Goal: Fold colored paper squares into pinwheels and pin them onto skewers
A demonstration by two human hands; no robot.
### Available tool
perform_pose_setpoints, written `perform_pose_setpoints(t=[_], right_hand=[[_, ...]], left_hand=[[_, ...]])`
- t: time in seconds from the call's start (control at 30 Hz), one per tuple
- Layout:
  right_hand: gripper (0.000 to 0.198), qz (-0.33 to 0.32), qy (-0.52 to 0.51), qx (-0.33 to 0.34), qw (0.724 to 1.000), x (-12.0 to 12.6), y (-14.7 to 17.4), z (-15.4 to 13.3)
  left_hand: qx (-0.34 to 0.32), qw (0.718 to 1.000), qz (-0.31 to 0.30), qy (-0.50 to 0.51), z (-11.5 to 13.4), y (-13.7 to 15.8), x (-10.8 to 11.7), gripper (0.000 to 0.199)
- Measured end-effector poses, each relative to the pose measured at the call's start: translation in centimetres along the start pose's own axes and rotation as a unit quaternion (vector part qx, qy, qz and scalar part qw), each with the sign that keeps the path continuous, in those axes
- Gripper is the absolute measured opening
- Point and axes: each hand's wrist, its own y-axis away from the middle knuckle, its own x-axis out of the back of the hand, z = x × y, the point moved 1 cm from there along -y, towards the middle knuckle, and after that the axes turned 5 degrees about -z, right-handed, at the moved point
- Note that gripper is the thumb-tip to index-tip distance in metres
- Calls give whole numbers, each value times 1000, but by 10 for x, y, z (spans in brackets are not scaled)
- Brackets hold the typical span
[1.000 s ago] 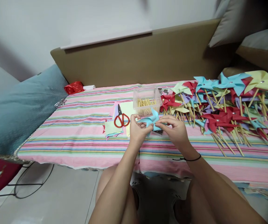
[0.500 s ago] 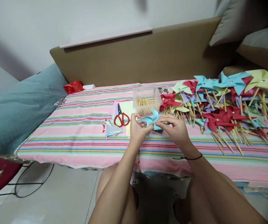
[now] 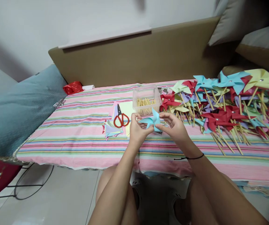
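Observation:
A light-blue paper pinwheel (image 3: 153, 121) with folded blades is held up between both hands. My left hand (image 3: 139, 129) grips its left side, thumb pressed near the centre. Over on the other side, my right hand (image 3: 173, 126) has its fingers at the upper right edge and its thumb on the lower blade. No stick can be made out on this pinwheel. Just behind it stands a clear plastic box (image 3: 146, 109) with short wooden sticks (image 3: 146, 102) in it. A small container of dark bits lies partly hidden beneath the hands.
Red-handled scissors (image 3: 120, 117) lie on paper sheets left of the hands, beside paper scraps (image 3: 112, 129). Many finished pinwheels (image 3: 221, 117) on sticks are heaped at the right. A red plastic bag (image 3: 73, 87) sits at the far left on the striped cloth (image 3: 78, 125).
My right fingers have shifted from pinching near the pinwheel's centre to its upper right edge, with the thumb lower. The left hand keeps its hold.

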Motion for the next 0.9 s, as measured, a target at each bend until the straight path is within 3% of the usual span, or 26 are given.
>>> perform_pose_setpoints(t=[0.1,0.2,0.9], right_hand=[[65,-21,-71,-60,995,0,0,0],[76,-41,-85,-76,993,0,2,-2],[86,-49,-74,-88,992,3,4,-12]], left_hand=[[2,1000,-3,-14,3,1,0,50],[18,999,-9,-35,4,1,1,51],[69,997,0,-22,4,1,2,52]])
